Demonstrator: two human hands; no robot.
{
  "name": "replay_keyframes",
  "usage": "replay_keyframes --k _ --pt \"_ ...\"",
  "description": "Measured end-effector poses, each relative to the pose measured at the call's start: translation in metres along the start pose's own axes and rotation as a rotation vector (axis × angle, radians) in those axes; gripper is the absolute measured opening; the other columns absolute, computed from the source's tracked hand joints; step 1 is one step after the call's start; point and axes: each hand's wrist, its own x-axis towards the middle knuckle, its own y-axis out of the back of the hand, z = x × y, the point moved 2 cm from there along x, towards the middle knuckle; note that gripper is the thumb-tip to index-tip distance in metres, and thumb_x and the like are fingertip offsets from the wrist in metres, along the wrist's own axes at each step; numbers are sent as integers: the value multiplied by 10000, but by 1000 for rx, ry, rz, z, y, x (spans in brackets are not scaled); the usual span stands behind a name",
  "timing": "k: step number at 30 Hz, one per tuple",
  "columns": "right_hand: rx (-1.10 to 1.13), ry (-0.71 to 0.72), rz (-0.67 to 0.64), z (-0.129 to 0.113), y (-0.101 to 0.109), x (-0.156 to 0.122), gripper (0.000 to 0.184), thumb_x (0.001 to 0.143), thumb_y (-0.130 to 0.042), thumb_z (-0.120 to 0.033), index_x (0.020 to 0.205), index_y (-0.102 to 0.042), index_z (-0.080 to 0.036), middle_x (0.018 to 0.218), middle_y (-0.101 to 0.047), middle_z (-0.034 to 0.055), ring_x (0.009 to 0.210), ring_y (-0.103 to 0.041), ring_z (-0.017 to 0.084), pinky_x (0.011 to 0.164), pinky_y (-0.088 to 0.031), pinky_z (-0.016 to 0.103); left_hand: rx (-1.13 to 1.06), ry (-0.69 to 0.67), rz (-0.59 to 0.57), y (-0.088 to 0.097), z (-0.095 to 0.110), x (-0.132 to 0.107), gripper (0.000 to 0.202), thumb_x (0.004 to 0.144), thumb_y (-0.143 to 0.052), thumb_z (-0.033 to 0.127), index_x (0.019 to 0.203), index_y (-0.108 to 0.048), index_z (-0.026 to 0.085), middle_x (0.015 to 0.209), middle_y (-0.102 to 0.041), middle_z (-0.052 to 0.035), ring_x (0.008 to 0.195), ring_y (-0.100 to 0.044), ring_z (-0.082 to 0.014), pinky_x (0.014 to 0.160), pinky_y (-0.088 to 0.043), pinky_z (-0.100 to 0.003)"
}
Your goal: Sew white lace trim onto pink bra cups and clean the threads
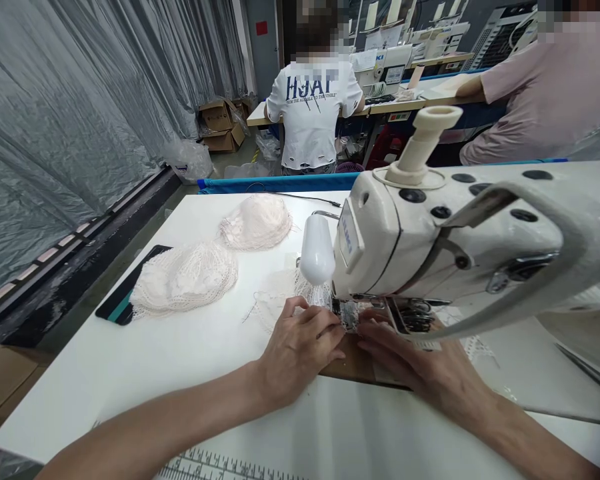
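Note:
A white sewing machine (380,233) stands on the right of the table, its needle area partly hidden behind its head. White lace fabric (316,293) lies under it, spreading left as a sheer piece. My left hand (300,350) is closed on the lace just left of the presser foot, fingers bent. On the other side, my right hand (430,363) reaches under the machine head with its fingers together, gripping the lace edge; its fingertips are partly covered. Two pale lace cup-shaped pieces, a nearer one (185,280) and a farther one (256,222), rest on the left of the table.
A white bulb-shaped lamp (317,250) hangs beside the machine head. A dark flat item (117,303) lies under the nearer lace piece. A printed ruler scale (220,467) runs along the front edge. Two people sit ahead, one in a white shirt (310,120), near other sewing machines (393,70).

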Motion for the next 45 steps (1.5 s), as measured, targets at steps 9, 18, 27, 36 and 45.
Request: replay_keyframes --k 9,18,27,36,45 --pt "-87 162 -91 -16 7 8 363 993 -309 -288 1037 -668 -250 815 -713 28 674 -621 167 683 -451 331 55 -24 37 5 3 2 121 923 -519 243 948 -600 157 982 -671 -4 880 -616 -109 856 -363 -341" --pt "-91 145 -41 -16 7 6 357 996 -305 -306 1118 -639 -276 798 -711 27 692 -599 166 701 -407 325 152 -25 23 9 5 4 149 924 -518 265 996 -584 152 957 -660 -24 853 -603 -125 843 -378 -350" --pt "-49 140 -56 -16 8 6 334 994 -331 -304 1127 -635 -266 785 -703 18 692 -582 166 713 -397 324 167 -28 28 8 5 3 149 930 -507 261 977 -586 144 933 -653 -34 853 -598 -126 845 -376 -359" --pt "-5 73 24 0 10 -2 260 960 -419 -276 991 -673 -235 925 -688 68 840 -612 221 692 -459 356 110 -136 -43 12 6 4 134 921 -500 167 993 -581 89 960 -651 -57 924 -600 -148 830 -408 -333" --pt "14 65 -44 2 0 -2 294 949 -421 -223 821 -685 -214 895 -700 62 836 -636 218 737 -503 356 62 -90 34 3 2 2 142 916 -459 105 928 -599 123 954 -673 -35 864 -615 -127 795 -459 -293"
